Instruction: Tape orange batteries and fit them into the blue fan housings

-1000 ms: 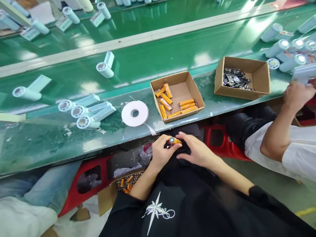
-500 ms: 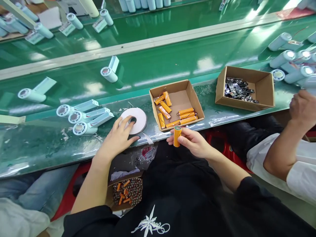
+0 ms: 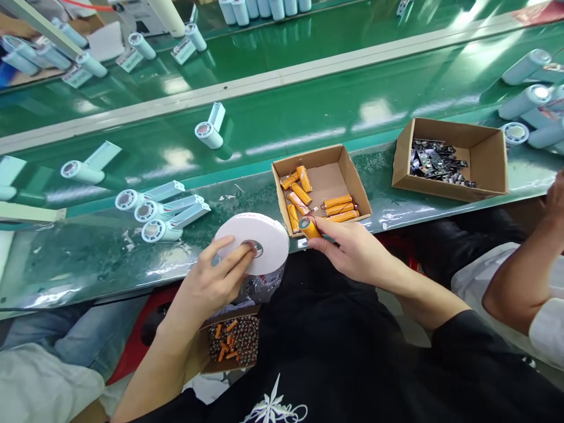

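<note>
My left hand (image 3: 224, 267) grips a large roll of white tape (image 3: 268, 235), with fingertips in its core hole; the roll is raised at the bench's front edge. Between the thumb and fingers of my right hand (image 3: 348, 244) is an orange battery cell (image 3: 309, 228), its round green-rimmed end turned up towards me. Just behind it stands a shallow cardboard box (image 3: 324, 170) with several orange battery cells (image 3: 339, 204) inside, some with thin wires. The right hand is close to the box's front wall.
Left on the bench lie several light-blue fan-like housings (image 3: 162, 230). A second carton (image 3: 449, 191) with small circuit boards is at the right. Below the bench, another box (image 3: 205, 352) holds many cells. A co-worker's arm (image 3: 520, 282) is at the right; a conveyor (image 3: 282, 117) runs behind.
My left hand has lifted the tape roll off the bench and brought it nearer. My right hand has tilted the battery cell and moved slightly towards the roll.
</note>
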A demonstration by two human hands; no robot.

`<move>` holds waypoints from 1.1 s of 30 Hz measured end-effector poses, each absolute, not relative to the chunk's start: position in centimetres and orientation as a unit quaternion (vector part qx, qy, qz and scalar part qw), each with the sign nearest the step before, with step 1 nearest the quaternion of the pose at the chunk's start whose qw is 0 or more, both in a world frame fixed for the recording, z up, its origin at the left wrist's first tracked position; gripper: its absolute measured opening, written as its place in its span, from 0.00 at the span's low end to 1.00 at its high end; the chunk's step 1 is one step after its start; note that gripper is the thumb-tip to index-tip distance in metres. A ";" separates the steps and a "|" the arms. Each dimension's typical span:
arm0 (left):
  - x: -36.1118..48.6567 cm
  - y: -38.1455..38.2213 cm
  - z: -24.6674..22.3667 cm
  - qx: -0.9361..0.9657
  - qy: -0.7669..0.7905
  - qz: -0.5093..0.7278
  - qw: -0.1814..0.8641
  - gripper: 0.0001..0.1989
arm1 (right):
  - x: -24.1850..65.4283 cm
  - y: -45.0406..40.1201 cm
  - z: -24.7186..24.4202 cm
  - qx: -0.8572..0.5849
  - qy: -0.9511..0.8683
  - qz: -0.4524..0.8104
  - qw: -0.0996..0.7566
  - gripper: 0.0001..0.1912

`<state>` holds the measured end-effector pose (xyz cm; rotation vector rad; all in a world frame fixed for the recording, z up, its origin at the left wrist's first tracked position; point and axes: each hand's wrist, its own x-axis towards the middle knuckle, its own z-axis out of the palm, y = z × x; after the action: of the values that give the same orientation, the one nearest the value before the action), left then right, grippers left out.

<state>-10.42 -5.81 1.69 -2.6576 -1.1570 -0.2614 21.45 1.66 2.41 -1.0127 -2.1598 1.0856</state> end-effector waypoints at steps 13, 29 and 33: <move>-9.8 -4.7 4.2 -0.922 -0.332 -0.062 0.189 0.25 | 19.5 2.6 0.9 -0.341 -0.673 0.583 0.302 0.09; -13.5 -3.9 -4.9 -0.816 -0.544 -0.191 -0.036 0.28 | 31.2 7.3 1.3 -0.402 -0.360 0.401 0.741 0.20; -14.9 7.4 -3.0 -0.737 -0.627 -0.251 0.015 0.20 | 30.3 4.3 -2.8 -0.448 -0.344 0.452 0.691 0.25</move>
<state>-14.88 7.37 -2.95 -2.2935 -1.9514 -0.7801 30.32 4.32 -2.76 -1.0009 -0.7691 1.0099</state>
